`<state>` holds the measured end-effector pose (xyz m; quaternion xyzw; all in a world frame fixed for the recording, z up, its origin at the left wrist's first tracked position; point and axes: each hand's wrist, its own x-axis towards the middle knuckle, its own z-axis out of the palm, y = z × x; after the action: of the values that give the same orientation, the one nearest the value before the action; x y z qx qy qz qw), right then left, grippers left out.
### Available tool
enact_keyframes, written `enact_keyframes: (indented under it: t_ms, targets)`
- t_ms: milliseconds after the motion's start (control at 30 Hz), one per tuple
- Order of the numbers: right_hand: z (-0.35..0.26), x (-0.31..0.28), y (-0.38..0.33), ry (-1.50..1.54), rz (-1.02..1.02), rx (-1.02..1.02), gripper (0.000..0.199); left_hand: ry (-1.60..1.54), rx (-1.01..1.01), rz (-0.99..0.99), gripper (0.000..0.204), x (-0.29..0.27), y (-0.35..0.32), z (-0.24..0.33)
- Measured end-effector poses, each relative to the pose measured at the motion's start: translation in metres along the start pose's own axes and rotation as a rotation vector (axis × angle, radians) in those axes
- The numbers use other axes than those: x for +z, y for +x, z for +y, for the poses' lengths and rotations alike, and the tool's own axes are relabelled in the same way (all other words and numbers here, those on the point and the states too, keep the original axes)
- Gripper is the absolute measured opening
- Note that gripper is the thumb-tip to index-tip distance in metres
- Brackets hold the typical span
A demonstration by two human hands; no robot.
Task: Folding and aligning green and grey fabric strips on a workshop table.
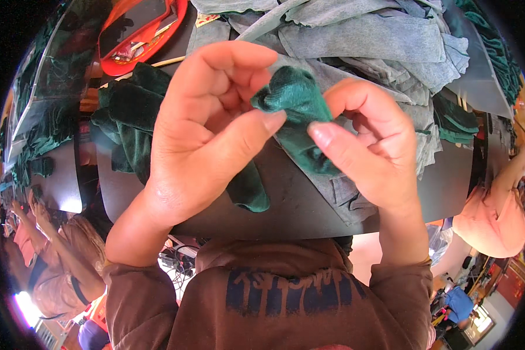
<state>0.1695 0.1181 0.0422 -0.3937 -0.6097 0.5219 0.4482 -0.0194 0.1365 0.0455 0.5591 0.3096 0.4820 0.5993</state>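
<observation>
Above the near part of the dark table [443, 181], I hold up a small dark green velvet fabric piece [302, 99], bunched and folded, with a ribbed-looking patch on its upper side. My left hand [201, 134] pinches its left edge, the thumb in front and the fingers curled behind. On the other side, the thumb of my right hand [376, 140] presses against the cloth, its fingers bent around the back. Below my left hand lies a rounded green velvet end [251, 189]; whether it joins the held piece is hidden. More green velvet pieces [135, 119] lie left of my left wrist.
A large heap of grey-blue fabric pieces [367, 38] covers the table's far side and runs down behind my right hand. At the far left stands a red tray [182, 16] holding a dark flat device [128, 29]. Other people [70, 262] sit at both sides.
</observation>
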Motion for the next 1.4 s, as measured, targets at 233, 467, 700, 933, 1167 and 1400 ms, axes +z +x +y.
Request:
enact_keyframes:
  t_ms: [233,467,700,933,1167,1400]
  targets:
    - [-0.002,0.005,0.002,-0.031,0.081,-0.167,0.038,0.261,0.084,-0.066,0.049,-0.004,-0.002,-0.003]
    - [-0.001,-0.004,0.003,-0.235,-0.043,-0.344,0.027,0.427,0.079,-0.165,0.052,-0.003,-0.004,-0.008]
    - [0.005,-0.006,0.003,-0.230,-0.034,-0.392,0.026,0.489,0.233,-0.163,0.028,-0.009,-0.003,-0.009]
    - [0.005,-0.003,0.000,-0.147,0.012,-0.357,0.025,0.550,0.334,-0.218,0.016,-0.007,-0.003,-0.006]
    - [0.004,-0.005,0.002,-0.284,-0.044,-0.463,0.023,0.324,-0.042,-0.125,0.014,-0.005,-0.007,0.005]
    - [0.006,-0.002,0.003,-0.248,-0.034,-0.457,0.022,0.073,-0.247,-0.084,0.019,0.003,-0.002,0.006]
